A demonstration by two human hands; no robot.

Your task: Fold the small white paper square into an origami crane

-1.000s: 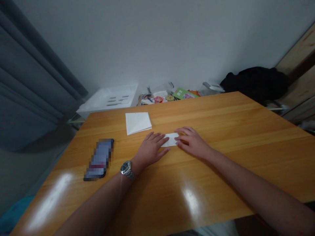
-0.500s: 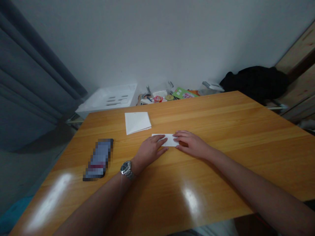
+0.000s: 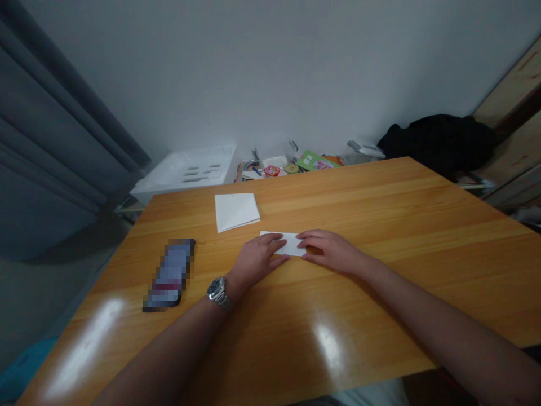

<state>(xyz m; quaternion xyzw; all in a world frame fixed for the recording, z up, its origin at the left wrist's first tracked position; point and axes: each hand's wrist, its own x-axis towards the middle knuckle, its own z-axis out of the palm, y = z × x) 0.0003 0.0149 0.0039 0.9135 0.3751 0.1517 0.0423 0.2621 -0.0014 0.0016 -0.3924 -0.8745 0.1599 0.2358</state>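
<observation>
A small folded white paper (image 3: 289, 243) lies flat on the wooden table (image 3: 380, 225), near its middle. My left hand (image 3: 256, 260), with a metal watch on its wrist, rests flat on the paper's left part, fingers stretched out. My right hand (image 3: 327, 250) lies flat on the paper's right end, fingers pressed down on it. Both hands cover most of the paper; only a strip between and beyond the fingers shows.
A second folded sheet of lined white paper (image 3: 235, 210) lies farther back on the left. A phone (image 3: 170, 274) lies on the table's left side. Behind the table stand a white tray (image 3: 186, 168), small clutter (image 3: 291, 163) and a black cloth (image 3: 439, 141).
The small paper has come out longer to the left, past my left fingers. My right hand has slid slightly toward me along it. The left hand has barely moved.
</observation>
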